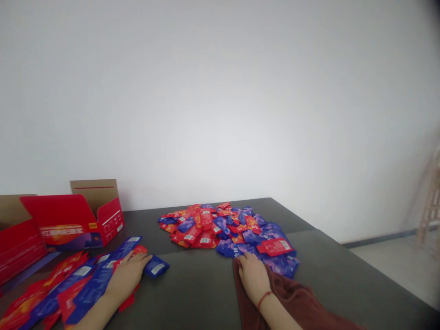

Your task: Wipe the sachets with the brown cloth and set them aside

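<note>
A heap of red and blue sachets [227, 229] lies in the middle of the dark table [330, 270]. My right hand [252, 275] rests flat at the heap's near edge, fingers stretched onto the blue sachets, with a red string round the wrist and a dark red sleeve under it. My left hand [129, 272] lies flat, fingers out, on a row of spread red and blue sachets [68, 288] at the near left. Its fingertips touch a single blue sachet [156, 266].
An open red carton [74, 222] with brown flaps stands at the back left, and part of another red carton [17, 243] is at the left edge. A white wall is behind the table. A pale wooden frame [429, 206] stands on the floor at the far right.
</note>
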`<action>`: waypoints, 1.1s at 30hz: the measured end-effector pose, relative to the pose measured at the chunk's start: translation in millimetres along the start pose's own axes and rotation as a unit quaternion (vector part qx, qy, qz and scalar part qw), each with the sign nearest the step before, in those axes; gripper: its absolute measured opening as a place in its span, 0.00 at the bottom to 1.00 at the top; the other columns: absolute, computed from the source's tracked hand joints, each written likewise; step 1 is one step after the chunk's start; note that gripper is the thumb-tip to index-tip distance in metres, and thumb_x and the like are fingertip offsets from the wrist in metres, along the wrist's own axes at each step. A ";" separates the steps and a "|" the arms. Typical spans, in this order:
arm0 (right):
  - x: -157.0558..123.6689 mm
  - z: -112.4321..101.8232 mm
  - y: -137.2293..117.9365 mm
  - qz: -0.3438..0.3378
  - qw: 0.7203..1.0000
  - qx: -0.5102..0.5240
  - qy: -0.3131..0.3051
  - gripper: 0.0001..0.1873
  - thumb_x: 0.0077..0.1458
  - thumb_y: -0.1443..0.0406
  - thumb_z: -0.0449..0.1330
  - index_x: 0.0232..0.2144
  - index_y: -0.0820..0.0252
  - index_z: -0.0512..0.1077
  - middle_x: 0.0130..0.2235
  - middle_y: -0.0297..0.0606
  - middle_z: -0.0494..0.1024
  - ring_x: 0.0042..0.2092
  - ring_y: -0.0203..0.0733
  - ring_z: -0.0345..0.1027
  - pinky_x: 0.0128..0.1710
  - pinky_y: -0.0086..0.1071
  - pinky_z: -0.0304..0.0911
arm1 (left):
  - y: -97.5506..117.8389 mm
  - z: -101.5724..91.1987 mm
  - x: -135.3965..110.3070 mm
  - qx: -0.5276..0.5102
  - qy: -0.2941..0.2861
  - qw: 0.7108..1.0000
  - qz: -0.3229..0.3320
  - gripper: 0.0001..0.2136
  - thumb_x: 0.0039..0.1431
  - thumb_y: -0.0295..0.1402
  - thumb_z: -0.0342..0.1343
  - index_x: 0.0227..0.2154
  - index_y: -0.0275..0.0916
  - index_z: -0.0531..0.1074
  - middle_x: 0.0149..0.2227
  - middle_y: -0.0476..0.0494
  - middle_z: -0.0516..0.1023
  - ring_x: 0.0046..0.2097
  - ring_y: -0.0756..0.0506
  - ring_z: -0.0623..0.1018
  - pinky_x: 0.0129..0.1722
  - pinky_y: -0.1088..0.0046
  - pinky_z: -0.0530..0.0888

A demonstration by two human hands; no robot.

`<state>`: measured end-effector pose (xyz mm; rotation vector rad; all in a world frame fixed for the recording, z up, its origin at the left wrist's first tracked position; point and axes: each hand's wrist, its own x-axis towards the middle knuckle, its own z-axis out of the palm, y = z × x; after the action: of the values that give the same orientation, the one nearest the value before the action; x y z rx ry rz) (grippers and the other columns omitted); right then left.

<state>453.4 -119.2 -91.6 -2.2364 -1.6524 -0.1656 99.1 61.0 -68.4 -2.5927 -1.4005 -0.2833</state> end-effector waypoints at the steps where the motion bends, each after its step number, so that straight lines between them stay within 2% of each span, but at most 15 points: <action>1: 0.3 -0.2 1.6 0.004 1.000 -0.002 0.001 0.13 0.60 0.70 0.50 0.38 0.56 0.75 0.42 0.42 0.76 0.46 0.47 0.67 0.42 0.35 0.58 | -3.9 0.8 0.8 0.004 0.004 1.000 -0.003 0.24 0.55 0.19 0.41 0.49 0.41 0.75 0.52 0.43 0.76 0.56 0.44 0.71 0.62 0.59 0.54; 5: 0.7 -0.2 4.3 0.009 1.000 -0.008 0.002 0.13 0.61 0.69 0.49 0.38 0.56 0.74 0.42 0.42 0.76 0.45 0.47 0.67 0.42 0.36 0.58 | -15.6 1.4 4.0 0.008 -0.001 1.000 -0.005 0.23 0.55 0.20 0.42 0.47 0.42 0.75 0.51 0.45 0.76 0.56 0.44 0.71 0.62 0.59 0.55; 8: 0.6 0.4 1.6 0.006 1.000 -0.012 0.001 0.13 0.60 0.70 0.50 0.38 0.57 0.74 0.42 0.42 0.75 0.46 0.48 0.66 0.42 0.37 0.57 | -9.7 -2.5 6.4 0.015 -0.021 0.999 -0.023 0.20 0.57 0.24 0.42 0.45 0.40 0.76 0.51 0.42 0.77 0.56 0.41 0.72 0.62 0.55 0.56; 11: 0.2 -0.3 -2.1 -0.002 1.000 -0.015 -0.001 0.14 0.58 0.72 0.50 0.38 0.57 0.74 0.42 0.43 0.75 0.46 0.49 0.66 0.43 0.39 0.57 | 22.9 -4.4 10.0 0.016 -0.011 1.000 -0.004 0.19 0.58 0.26 0.41 0.45 0.38 0.76 0.52 0.40 0.75 0.56 0.41 0.71 0.63 0.54 0.53; 14: -0.7 -1.9 -3.7 -0.009 1.000 -0.020 -0.003 0.14 0.57 0.72 0.51 0.38 0.58 0.74 0.43 0.43 0.75 0.47 0.50 0.65 0.44 0.40 0.56 | 80.0 1.7 20.0 -0.007 0.021 0.998 0.066 0.18 0.59 0.28 0.43 0.48 0.38 0.74 0.53 0.39 0.74 0.57 0.42 0.70 0.63 0.57 0.54; 16: -1.2 -2.4 -3.0 -0.013 1.000 -0.020 -0.002 0.14 0.57 0.72 0.50 0.38 0.57 0.74 0.43 0.43 0.74 0.47 0.49 0.65 0.44 0.40 0.56 | 119.5 8.9 33.4 -0.018 0.027 0.996 0.081 0.20 0.59 0.29 0.46 0.53 0.35 0.70 0.57 0.37 0.70 0.58 0.42 0.68 0.60 0.63 0.60; 18: -1.3 -1.6 -1.4 -0.016 1.000 -0.018 -0.002 0.14 0.58 0.72 0.50 0.38 0.56 0.74 0.42 0.42 0.74 0.46 0.49 0.65 0.44 0.39 0.56 | 149.4 15.7 52.6 -0.009 0.057 0.997 0.059 0.25 0.57 0.31 0.51 0.59 0.35 0.63 0.62 0.35 0.62 0.62 0.40 0.63 0.60 0.64 0.59; 20: -0.9 0.3 0.4 -0.017 1.000 -0.014 -0.002 0.14 0.58 0.72 0.49 0.38 0.56 0.74 0.42 0.41 0.74 0.46 0.48 0.65 0.44 0.39 0.56 | 164.9 20.6 74.3 0.002 0.078 0.997 0.000 0.28 0.59 0.34 0.52 0.61 0.32 0.58 0.64 0.30 0.57 0.64 0.35 0.58 0.60 0.58 0.58; 21: -0.6 1.3 1.2 -0.018 1.000 -0.011 -0.002 0.14 0.58 0.71 0.49 0.38 0.56 0.74 0.42 0.41 0.74 0.46 0.48 0.65 0.43 0.38 0.56 | 167.5 22.1 84.6 0.004 0.080 0.996 -0.027 0.27 0.60 0.34 0.51 0.61 0.30 0.57 0.63 0.26 0.58 0.63 0.32 0.59 0.59 0.54 0.59; 23: 0.0 2.7 2.1 -0.018 1.000 -0.007 0.000 0.14 0.59 0.71 0.49 0.38 0.56 0.74 0.42 0.40 0.74 0.46 0.47 0.65 0.43 0.38 0.57 | 165.8 23.4 100.4 0.004 0.071 0.996 -0.057 0.24 0.62 0.31 0.48 0.59 0.26 0.59 0.59 0.21 0.63 0.60 0.30 0.64 0.56 0.51 0.63; 25: 0.1 2.8 2.2 -0.020 1.000 -0.004 0.003 0.14 0.59 0.71 0.49 0.38 0.56 0.74 0.42 0.41 0.74 0.46 0.47 0.65 0.43 0.38 0.57 | 160.5 22.3 106.9 0.003 0.054 0.997 -0.056 0.20 0.62 0.24 0.45 0.56 0.25 0.64 0.54 0.21 0.69 0.56 0.33 0.70 0.52 0.55 0.67; 27: -0.3 1.7 1.6 -0.022 1.000 -0.004 0.004 0.14 0.59 0.71 0.49 0.38 0.56 0.74 0.42 0.41 0.74 0.46 0.47 0.65 0.43 0.37 0.57 | 157.2 19.9 102.2 0.000 0.035 0.999 -0.041 0.18 0.59 0.19 0.43 0.51 0.25 0.68 0.49 0.23 0.74 0.52 0.36 0.74 0.48 0.60 0.70; 30: -1.4 -0.5 0.4 -0.022 1.000 -0.012 0.002 0.14 0.58 0.71 0.49 0.38 0.56 0.74 0.42 0.41 0.74 0.46 0.47 0.65 0.43 0.37 0.57 | 161.8 15.2 77.0 -0.011 0.002 1.000 -0.023 0.17 0.58 0.17 0.44 0.46 0.26 0.72 0.40 0.26 0.77 0.44 0.36 0.78 0.42 0.62 0.74; 33: -1.9 -2.0 -0.7 -0.021 1.000 -0.020 -0.005 0.13 0.58 0.71 0.50 0.38 0.57 0.73 0.43 0.42 0.74 0.47 0.48 0.65 0.43 0.37 0.57 | 175.2 9.6 42.7 -0.026 -0.025 0.999 -0.004 0.20 0.58 0.17 0.44 0.51 0.28 0.69 0.39 0.29 0.78 0.41 0.37 0.80 0.40 0.63 0.74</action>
<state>452.4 -121.4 -90.1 -2.2373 -1.7160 -0.2012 269.8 3.2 -78.8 -2.6549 -1.4386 -0.2607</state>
